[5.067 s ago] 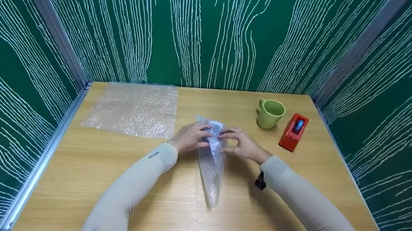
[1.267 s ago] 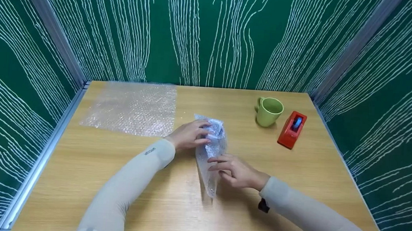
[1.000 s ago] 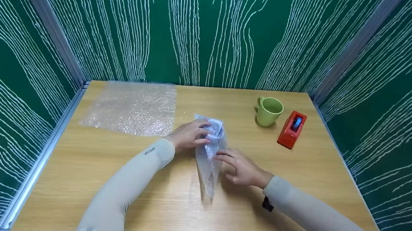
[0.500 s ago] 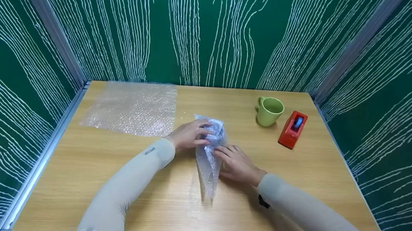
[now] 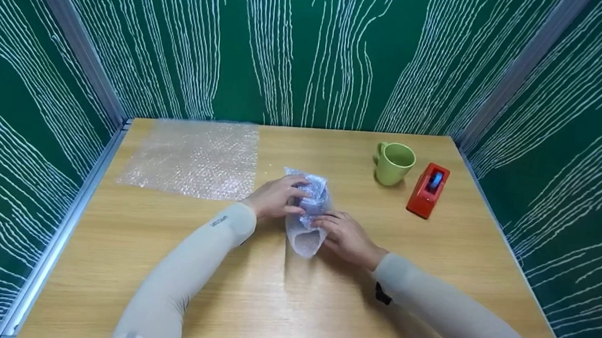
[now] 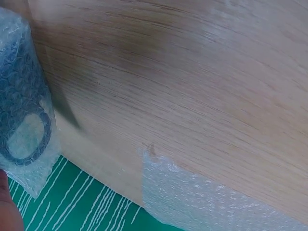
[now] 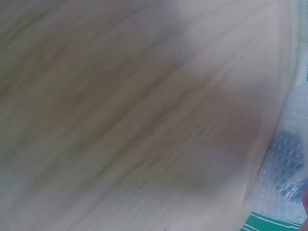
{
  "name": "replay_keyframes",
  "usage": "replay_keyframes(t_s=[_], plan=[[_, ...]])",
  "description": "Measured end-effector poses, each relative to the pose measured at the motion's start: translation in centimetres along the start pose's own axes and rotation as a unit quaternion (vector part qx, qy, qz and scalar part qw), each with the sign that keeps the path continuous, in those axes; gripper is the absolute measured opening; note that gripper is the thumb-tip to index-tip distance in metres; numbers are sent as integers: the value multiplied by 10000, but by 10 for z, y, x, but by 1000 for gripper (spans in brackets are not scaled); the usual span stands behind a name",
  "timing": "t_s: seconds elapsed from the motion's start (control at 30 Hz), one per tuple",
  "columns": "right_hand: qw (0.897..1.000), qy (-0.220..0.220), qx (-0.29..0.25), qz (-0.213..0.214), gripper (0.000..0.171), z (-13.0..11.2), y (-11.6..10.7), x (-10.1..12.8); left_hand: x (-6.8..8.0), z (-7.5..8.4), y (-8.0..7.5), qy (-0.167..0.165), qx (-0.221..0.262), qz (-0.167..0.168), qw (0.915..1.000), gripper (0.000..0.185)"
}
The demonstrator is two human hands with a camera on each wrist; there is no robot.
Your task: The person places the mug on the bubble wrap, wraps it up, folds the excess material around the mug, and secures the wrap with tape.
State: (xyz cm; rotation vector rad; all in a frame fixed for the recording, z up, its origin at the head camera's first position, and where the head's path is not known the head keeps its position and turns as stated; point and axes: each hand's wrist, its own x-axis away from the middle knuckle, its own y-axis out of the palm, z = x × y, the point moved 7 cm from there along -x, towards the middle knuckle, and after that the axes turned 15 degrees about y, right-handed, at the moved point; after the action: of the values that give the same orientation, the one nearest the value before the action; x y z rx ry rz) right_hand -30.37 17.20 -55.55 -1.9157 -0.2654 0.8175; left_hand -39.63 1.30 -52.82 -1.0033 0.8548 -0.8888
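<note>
A bubble-wrapped bundle (image 5: pixel 316 191) lies at the table's middle. Through the plastic in the left wrist view shows a blue mug (image 6: pixel 19 86) with a ring-like handle; its full shape is blurred by the wrap. My left hand (image 5: pixel 278 195) holds the bundle from its left side, fingers curved over the top. At the lower right, my right hand (image 5: pixel 348 238) grips the wrap's near end, fingertips on top and the thumb mostly hidden. That near end of the bubble wrap (image 5: pixel 306 242) curls up into a rounded loop. Only a sliver of each hand appears in the wrist views.
A flat sheet of bubble wrap (image 5: pixel 195 159) lies at the back left of the wooden table (image 5: pixel 131 242). Toward the back right stand a green mug (image 5: pixel 394 165) and a red tape dispenser (image 5: pixel 427 191). Green walls with white lines enclose the table's back and sides.
The long pointed tail of wrap that reached toward me is now folded back into a short loop. My right hand moved off the wrap, then back onto it; my left hand stayed.
</note>
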Motion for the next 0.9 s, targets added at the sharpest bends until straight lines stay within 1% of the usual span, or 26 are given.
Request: replay_keyframes(t_s=[0.1, 0.23, 0.37, 0.47, 0.6, 0.77, 0.9], plan=[[9991, 31, -363, 231, 31, 1, -4, -2, 0, -1, 0, -69, 41, 16, 10000, 47], [9953, 138, -771, 575, 28, 3, -8, -3, -1, -4, 1, -242, 181, 51, 9995, 48], [9913, 323, -933, 876, 27, 7, -10, -2, -1, -6, 1, -339, 356, 144, 9987, 48], [9891, 451, -990, 991, 25, 10, -10, -1, 0, -6, 0, -377, 475, 197, 9980, 46], [9872, 569, -1165, 932, 25, 11, -10, -1, 0, -7, -1, -452, 593, 201, 9970, 44], [9837, 779, -1484, 655, 34, 13, -12, -3, 1, -10, -2, -663, 928, 201, 9933, 42], [9766, 1132, -1749, 534, 28, 18, -14, -6, 2, -13, -5, -806, 1218, 201, 9891, 38]])
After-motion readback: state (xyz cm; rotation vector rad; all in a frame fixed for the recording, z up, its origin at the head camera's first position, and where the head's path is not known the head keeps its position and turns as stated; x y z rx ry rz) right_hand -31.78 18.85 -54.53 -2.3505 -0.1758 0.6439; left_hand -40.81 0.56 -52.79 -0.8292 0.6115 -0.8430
